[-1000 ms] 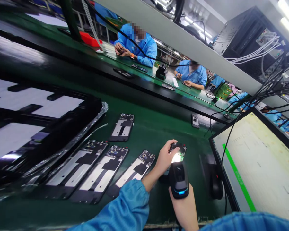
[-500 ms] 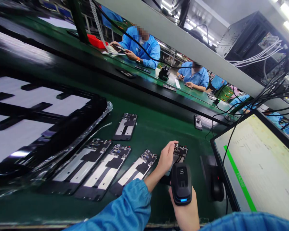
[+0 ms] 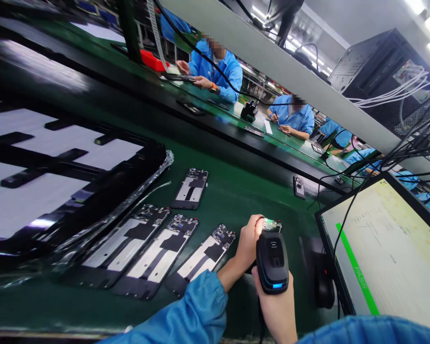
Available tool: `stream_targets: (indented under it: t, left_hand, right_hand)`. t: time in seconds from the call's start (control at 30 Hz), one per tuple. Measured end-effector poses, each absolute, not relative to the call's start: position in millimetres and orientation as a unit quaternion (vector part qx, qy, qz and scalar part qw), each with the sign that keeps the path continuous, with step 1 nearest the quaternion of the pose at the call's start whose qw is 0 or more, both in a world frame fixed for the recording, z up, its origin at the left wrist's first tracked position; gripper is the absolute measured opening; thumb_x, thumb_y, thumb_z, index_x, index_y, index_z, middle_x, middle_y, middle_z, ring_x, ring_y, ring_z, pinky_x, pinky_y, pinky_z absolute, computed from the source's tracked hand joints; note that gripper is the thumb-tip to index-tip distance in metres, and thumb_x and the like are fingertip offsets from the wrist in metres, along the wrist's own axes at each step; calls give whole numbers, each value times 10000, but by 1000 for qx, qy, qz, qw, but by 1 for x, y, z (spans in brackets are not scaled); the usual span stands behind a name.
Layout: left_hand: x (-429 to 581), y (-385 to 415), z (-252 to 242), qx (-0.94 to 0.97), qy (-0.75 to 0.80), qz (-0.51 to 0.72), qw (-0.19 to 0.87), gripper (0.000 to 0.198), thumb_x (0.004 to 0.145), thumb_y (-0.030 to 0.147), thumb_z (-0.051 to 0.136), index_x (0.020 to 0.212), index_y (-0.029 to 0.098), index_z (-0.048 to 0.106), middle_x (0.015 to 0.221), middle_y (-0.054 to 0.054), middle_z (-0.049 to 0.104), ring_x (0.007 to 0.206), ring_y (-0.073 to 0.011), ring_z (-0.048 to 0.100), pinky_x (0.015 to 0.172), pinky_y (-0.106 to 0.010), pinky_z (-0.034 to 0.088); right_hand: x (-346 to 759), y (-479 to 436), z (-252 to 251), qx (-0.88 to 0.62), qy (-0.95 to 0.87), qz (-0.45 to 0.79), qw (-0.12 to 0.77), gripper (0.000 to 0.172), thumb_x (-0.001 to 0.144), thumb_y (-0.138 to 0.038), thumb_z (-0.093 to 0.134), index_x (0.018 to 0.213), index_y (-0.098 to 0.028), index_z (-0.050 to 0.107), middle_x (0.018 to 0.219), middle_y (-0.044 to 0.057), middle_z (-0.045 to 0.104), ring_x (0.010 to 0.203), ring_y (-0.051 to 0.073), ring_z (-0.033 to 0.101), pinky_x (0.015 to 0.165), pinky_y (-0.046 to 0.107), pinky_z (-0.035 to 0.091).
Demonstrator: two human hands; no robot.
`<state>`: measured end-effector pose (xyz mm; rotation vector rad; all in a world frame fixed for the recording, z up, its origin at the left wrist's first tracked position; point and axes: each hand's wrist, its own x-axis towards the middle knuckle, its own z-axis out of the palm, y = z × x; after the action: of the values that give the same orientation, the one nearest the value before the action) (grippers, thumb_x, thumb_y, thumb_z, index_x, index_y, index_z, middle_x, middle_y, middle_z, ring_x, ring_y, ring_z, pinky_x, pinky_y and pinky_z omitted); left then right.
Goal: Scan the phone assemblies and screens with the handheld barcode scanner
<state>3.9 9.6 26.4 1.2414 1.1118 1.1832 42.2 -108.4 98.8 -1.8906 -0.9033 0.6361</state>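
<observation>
My right hand (image 3: 277, 306) grips a black handheld scanner (image 3: 272, 262) with a blue light, pointed at a phone frame (image 3: 271, 224). My left hand (image 3: 249, 241) holds that phone frame at its near edge, fingers curled around it, on the green bench (image 3: 232, 191). The scanner covers most of the frame; only its lit top end shows. Three more open phone frames (image 3: 154, 251) lie side by side to the left, and another phone frame (image 3: 191, 188) lies farther back.
A monitor (image 3: 390, 258) with a green PASS bar stands at the right, a black mouse (image 3: 320, 282) beside it. A large black tray (image 3: 57, 177) of parts fills the left. A small phone part (image 3: 299, 186) lies near cables. Co-workers in blue sit along the far bench.
The scanner has moved forward over the held phone frame, covering more of it. My left hand has closed tighter on the frame. The view has shifted slightly.
</observation>
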Motion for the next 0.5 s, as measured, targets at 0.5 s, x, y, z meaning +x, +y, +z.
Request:
stream_targets:
  t: [0.5]
  left_hand:
    - [5, 5, 26, 513, 472, 499, 514, 288, 933, 407, 430, 1004, 214, 632, 811, -27, 722, 736, -191, 669, 677, -267, 483]
  right_hand:
    - [40, -107, 99, -738, -412, 252, 471, 245, 683, -402, 748, 798, -188, 718, 729, 36, 758, 685, 272, 697, 628, 338, 581]
